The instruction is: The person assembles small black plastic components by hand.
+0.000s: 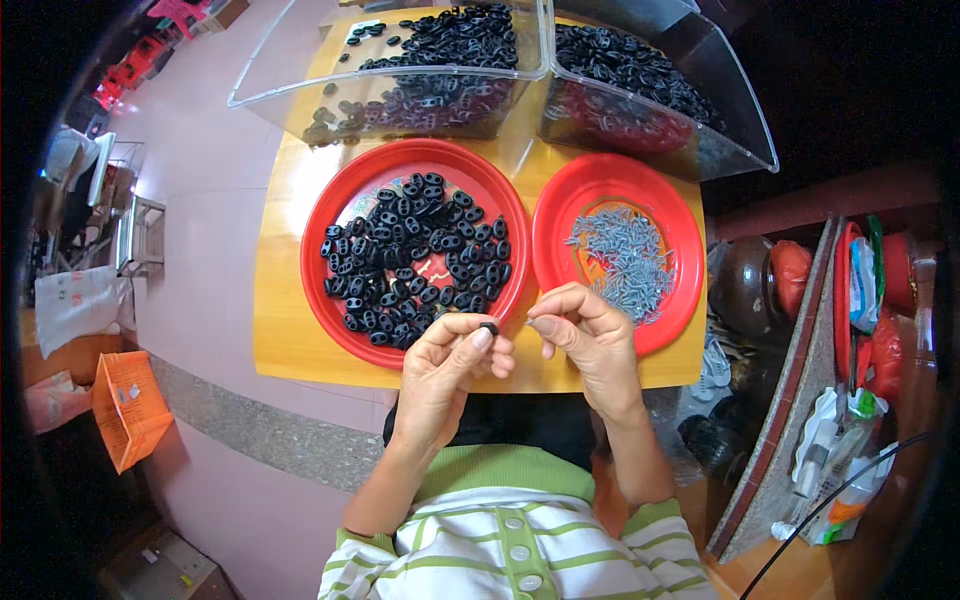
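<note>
Black oval pieces (400, 232), each with two holes, lie heaped in a red tray just left of the frame's centre. Largest is a yellow table (283, 300), spreading across the middle and top of the frame. Two clear bins hold many more dark pieces: the left bin (245, 98) at top centre, the right bin (762, 140) at upper right. Below them sits the bigger red tray (316, 285), round and shallow, with the smaller red tray (690, 290) just to its right. Two bare hands reach up from the bottom edge, near each other but apart. Thumb and fingers of the left hand (452, 362) pinch one black piece (488, 328) over the bigger tray's lower right edge. Thumb and forefinger of the right hand (592, 348) pinch a tiny grey thing (530, 321), mostly hidden. Smallest are the grey screws (632, 262), piled in the smaller tray.
</note>
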Action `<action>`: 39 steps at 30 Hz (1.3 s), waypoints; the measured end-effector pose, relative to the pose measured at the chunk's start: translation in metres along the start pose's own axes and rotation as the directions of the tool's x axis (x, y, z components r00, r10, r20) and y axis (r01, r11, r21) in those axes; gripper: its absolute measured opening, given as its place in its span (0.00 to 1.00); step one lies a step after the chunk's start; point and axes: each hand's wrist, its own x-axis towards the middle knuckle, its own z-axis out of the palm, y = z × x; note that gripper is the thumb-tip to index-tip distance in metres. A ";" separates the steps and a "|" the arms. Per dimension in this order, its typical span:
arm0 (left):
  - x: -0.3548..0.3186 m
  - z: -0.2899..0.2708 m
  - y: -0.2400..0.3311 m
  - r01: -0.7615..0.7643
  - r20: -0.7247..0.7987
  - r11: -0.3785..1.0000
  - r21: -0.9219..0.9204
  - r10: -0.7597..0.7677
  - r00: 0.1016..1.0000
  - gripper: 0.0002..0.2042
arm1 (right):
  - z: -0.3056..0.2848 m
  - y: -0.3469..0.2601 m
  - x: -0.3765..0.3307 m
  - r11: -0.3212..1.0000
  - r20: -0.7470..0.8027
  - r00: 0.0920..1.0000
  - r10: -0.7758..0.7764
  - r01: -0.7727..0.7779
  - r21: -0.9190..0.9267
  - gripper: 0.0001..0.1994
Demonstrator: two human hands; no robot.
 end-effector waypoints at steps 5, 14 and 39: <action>0.000 -0.004 0.002 0.000 -0.001 0.998 -0.055 0.000 1.000 0.10 | 0.007 0.005 0.001 0.997 0.008 1.000 -0.027 0.028 -0.069 0.05; 0.002 -0.004 0.006 -0.058 -0.042 0.996 0.070 0.061 0.997 0.09 | 0.014 0.009 0.002 0.994 -0.002 0.999 -0.049 0.049 -0.099 0.05; 0.016 -0.012 0.020 -0.008 0.019 0.977 0.213 0.004 1.000 0.07 | 0.022 0.009 0.018 0.985 0.014 0.999 -0.040 0.042 -0.166 0.04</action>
